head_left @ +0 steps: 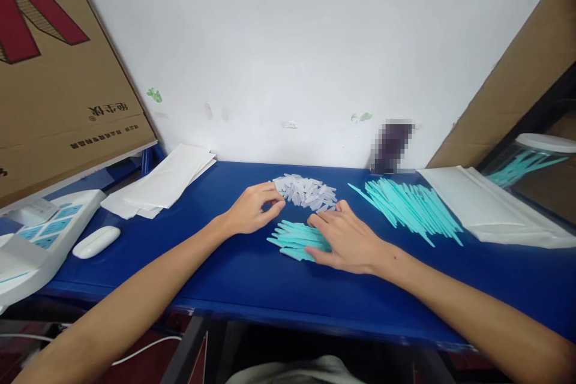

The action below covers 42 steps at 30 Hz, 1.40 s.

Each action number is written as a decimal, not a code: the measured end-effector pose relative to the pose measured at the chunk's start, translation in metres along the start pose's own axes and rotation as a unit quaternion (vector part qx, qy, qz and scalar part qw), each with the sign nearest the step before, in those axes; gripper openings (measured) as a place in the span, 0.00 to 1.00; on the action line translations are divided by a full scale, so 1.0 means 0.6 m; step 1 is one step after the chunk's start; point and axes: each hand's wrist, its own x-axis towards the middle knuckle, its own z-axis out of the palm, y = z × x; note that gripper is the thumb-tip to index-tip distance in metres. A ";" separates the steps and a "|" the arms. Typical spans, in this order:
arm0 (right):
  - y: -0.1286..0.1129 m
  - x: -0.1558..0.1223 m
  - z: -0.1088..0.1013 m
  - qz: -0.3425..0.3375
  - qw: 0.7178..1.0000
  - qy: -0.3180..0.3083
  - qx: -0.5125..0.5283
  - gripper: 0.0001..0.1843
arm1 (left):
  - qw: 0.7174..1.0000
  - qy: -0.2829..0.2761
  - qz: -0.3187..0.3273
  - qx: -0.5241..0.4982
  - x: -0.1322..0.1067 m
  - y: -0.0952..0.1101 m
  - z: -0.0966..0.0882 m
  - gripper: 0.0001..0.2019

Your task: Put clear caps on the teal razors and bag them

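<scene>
My left hand point(257, 209) is at the left edge of a heap of small translucent pieces point(308, 192). Its thumb and fingers are curled towards each other, and anything between the tips is too small to make out. Below that heap lies a small bundle of teal plastic sticks point(292, 240), tapered at the ends. Over the bundle's right end rests my right hand point(344, 237), thumb and fingers apart, covering part of the sticks. Its upper fingertips reach the lower right edge of the translucent heap.
A larger pile of teal sticks point(405, 207) lies to the right, beside white packets point(499, 207) and a clear jar point(531, 159) of sticks. Leftward are white sheets point(168, 183), a white mouse-shaped object point(96, 242) and a white device point(58, 234). Cardboard point(67, 84) stands behind.
</scene>
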 end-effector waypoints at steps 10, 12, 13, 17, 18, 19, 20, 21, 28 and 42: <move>0.013 -0.020 0.004 -0.025 0.986 0.134 0.094 0.14 | 0.999 -0.032 0.020 0.015 -0.002 0.032 0.001 0.15; 0.011 -0.024 0.004 -0.008 0.979 0.173 0.112 0.13 | 0.996 -0.079 0.047 0.016 -0.003 0.035 0.003 0.17; 0.010 -0.026 0.002 -0.003 0.977 0.175 0.125 0.13 | 0.993 -0.104 0.057 0.017 -0.003 0.037 0.006 0.19; 0.008 -0.025 -0.007 -0.023 0.988 0.073 0.135 0.11 | 0.985 -0.166 0.057 0.005 -0.003 0.038 0.014 0.19; 0.008 -0.023 -0.008 -0.032 0.991 0.039 0.127 0.11 | 0.984 -0.168 0.052 0.001 -0.004 0.036 0.016 0.19; 0.008 -0.021 -0.009 -0.039 0.992 0.011 0.119 0.11 | 0.985 -0.167 0.048 -0.003 -0.004 0.034 0.016 0.18; 0.008 -0.019 -0.008 -0.045 0.992 -0.010 0.114 0.12 | 0.985 -0.165 0.044 -0.007 -0.004 0.033 0.017 0.18; 0.008 -0.017 -0.007 -0.045 0.993 -0.023 0.110 0.12 | 0.986 -0.163 0.041 -0.009 -0.004 0.031 0.017 0.18; 0.019 -0.014 0.003 -0.032 0.995 -0.002 0.092 0.11 | 0.987 -0.158 0.028 -0.017 -0.003 0.025 0.015 0.16; 0.022 -0.017 0.005 -0.053 0.993 -0.010 0.103 0.16 | 0.983 -0.180 0.006 -0.021 -0.003 0.025 0.012 0.19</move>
